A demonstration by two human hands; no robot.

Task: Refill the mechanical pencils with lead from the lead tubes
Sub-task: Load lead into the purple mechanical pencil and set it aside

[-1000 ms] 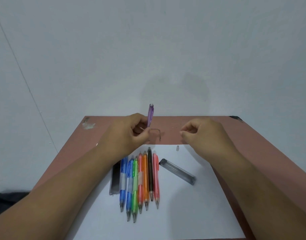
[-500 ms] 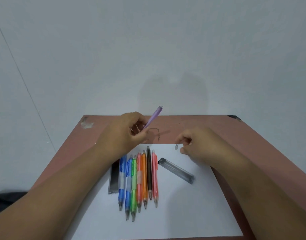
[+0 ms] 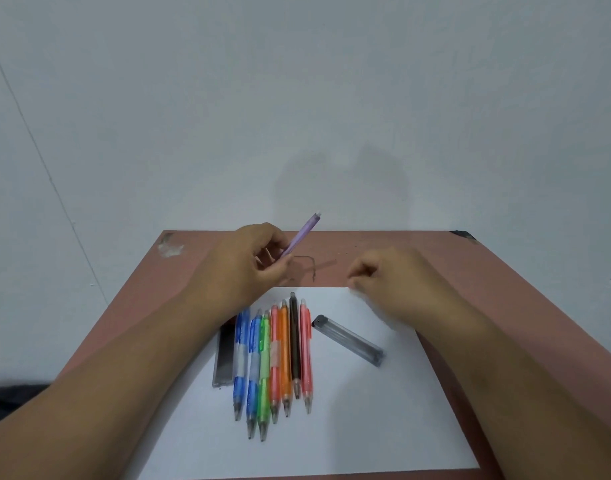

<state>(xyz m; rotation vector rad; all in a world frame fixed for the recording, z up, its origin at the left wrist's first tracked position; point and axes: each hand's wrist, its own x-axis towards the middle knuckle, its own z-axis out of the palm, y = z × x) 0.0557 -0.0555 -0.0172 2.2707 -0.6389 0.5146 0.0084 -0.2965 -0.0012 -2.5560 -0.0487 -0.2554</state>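
Note:
My left hand point(image 3: 248, 268) grips a purple mechanical pencil point(image 3: 304, 233), which tilts up and to the right over the table's far side. My right hand point(image 3: 397, 282) hovers at the top edge of the white paper point(image 3: 366, 427). Its curled fingertips pinch at the spot where a small pencil cap lay, and the cap itself is hidden under them. Several coloured mechanical pencils point(image 3: 274, 358) lie side by side on the paper. A grey transparent lead tube point(image 3: 347, 340) lies to their right, and a dark lead tube point(image 3: 225, 355) lies to their left, partly under my left forearm.
The paper lies on a small reddish-brown table point(image 3: 504, 271) pushed against a pale wall. A scribbled mark point(image 3: 309, 266) shows on the tabletop between my hands. The table's right and left edges run close to my forearms.
The purple pencil has tilted from upright to leaning right. My right hand dropped to the small cap on the paper, and its fingertips now cover it.

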